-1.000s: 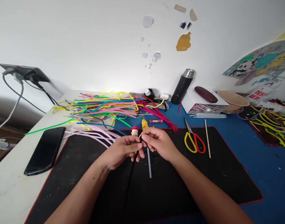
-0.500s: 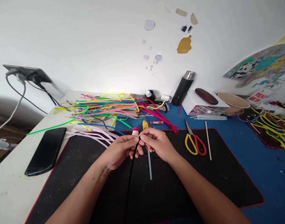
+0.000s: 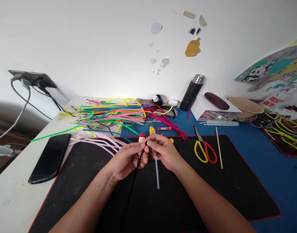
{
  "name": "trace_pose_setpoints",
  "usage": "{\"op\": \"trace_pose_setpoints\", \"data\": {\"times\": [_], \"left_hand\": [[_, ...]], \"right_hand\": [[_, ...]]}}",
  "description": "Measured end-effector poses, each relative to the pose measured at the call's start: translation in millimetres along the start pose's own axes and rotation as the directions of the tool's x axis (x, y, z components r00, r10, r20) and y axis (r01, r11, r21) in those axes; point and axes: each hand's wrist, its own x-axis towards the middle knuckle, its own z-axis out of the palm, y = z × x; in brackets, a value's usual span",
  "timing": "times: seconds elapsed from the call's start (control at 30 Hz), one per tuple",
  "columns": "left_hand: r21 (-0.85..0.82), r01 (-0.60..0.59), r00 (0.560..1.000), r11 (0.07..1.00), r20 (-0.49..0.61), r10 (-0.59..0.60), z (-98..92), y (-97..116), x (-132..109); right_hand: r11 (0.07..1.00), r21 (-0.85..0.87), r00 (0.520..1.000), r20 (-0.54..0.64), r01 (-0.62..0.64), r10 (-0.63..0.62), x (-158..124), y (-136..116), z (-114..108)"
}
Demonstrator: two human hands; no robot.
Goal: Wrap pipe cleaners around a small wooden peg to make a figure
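My left hand (image 3: 130, 157) pinches a black pipe cleaner (image 3: 136, 174) near its upper end, and the long tail hangs down toward me over the black mat (image 3: 90, 181). Fingertips of my right hand (image 3: 164, 152) meet those of my left at that same end, closed around it. Just behind the hands stand a small pink-and-cream piece (image 3: 142, 137) and a yellow piece (image 3: 152, 130), both partly hidden. A translucent glue stick (image 3: 157, 174) juts out below my right hand on the mat. What lies between the fingertips is mostly covered.
Colourful pipe cleaners (image 3: 114, 111) are heaped at the back. Scissors (image 3: 204, 149) and a wooden stick (image 3: 219, 147) lie to the right. A phone (image 3: 50, 158) is on the left. Behind are a black thermos (image 3: 192, 92), a white box (image 3: 215, 106) and a bowl (image 3: 246, 106).
Both hands keep their pinch on the black pipe cleaner, with small finger shifts. The whole view has moved slightly, so things appear a little lower and further right.
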Motion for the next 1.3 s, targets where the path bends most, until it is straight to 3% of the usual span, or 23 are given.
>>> {"op": "trace_pose_setpoints", "data": {"times": [0.77, 1.3], "left_hand": [[-0.049, -0.026, 0.999, 0.998, 0.040, 0.028, -3.5, -11.2, 3.5], [-0.027, -0.033, 0.998, 0.999, 0.055, 0.034, -4.2, -14.4, 3.6]], "right_hand": [[0.992, 0.115, 0.999, 0.014, 0.048, -0.050, -2.8, 5.9, 1.5], [0.985, 0.170, 1.000, -0.016, 0.012, -0.010, -5.6, 4.2, 4.3]]}}
